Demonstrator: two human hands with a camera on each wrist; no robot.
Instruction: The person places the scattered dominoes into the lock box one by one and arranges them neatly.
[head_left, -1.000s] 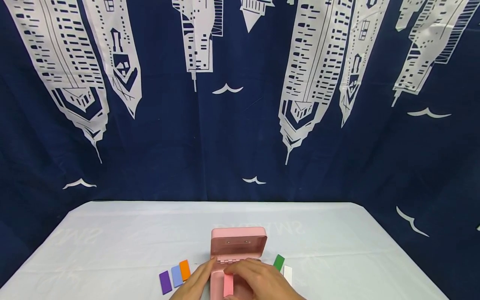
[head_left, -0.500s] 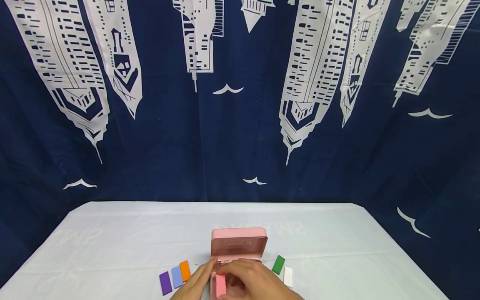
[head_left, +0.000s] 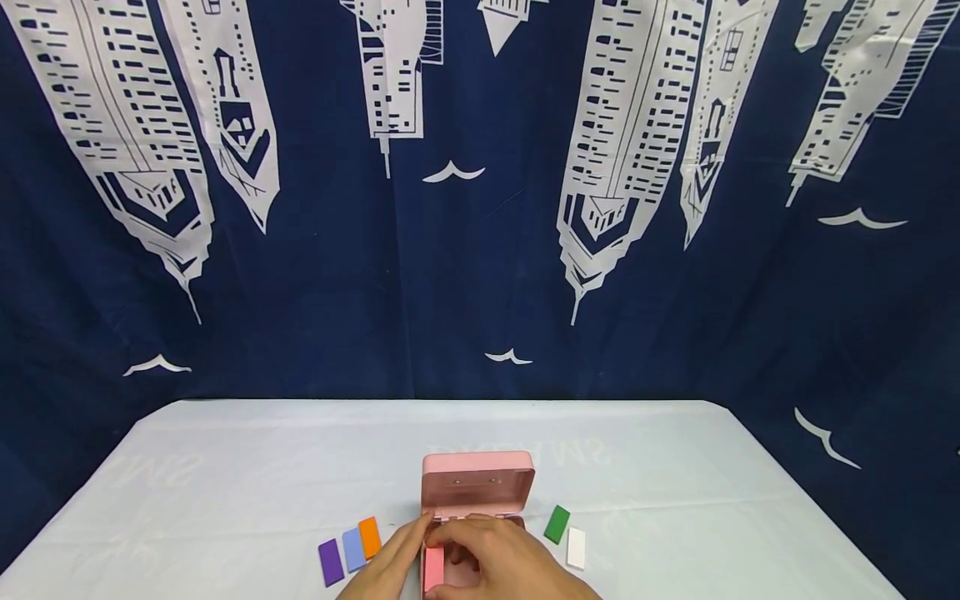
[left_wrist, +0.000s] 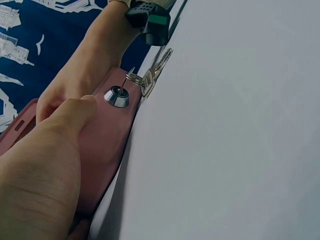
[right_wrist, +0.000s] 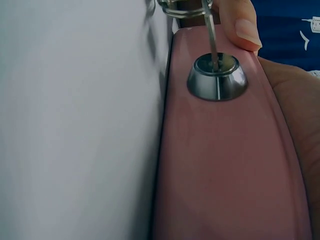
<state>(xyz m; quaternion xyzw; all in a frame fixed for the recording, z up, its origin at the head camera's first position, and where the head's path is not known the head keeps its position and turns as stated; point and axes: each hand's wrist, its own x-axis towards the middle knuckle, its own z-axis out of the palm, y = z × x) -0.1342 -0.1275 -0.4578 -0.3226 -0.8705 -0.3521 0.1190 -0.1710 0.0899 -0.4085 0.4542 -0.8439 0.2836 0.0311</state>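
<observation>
A pink metal cash box [head_left: 480, 463] stands on the table with its lid raised on the hinge. My left hand [head_left: 388, 567] holds the box at its left side, fingers lying along the outer wall. Its thumb [right_wrist: 246, 30] bends over the front rim in the right wrist view. Inside, a pink rectangular block [head_left: 434, 568] stands along the left inner wall. My right hand [head_left: 517, 558] reaches over the box from the right, pinching that block between thumb and fingers at its two ends. Much of the interior is hidden behind this hand.
A key ring with keys [left_wrist: 150, 80] hangs from the front lock [left_wrist: 116, 97]. Purple [head_left: 331, 562], light blue [head_left: 354, 550] and orange [head_left: 370, 537] blocks lie left of the box. Green [head_left: 557, 524] and white [head_left: 576, 548] blocks lie right.
My right hand has shifted the pink block leftward inside the box, from nearer its middle to the left wall. My left hand stays at the box's side.
</observation>
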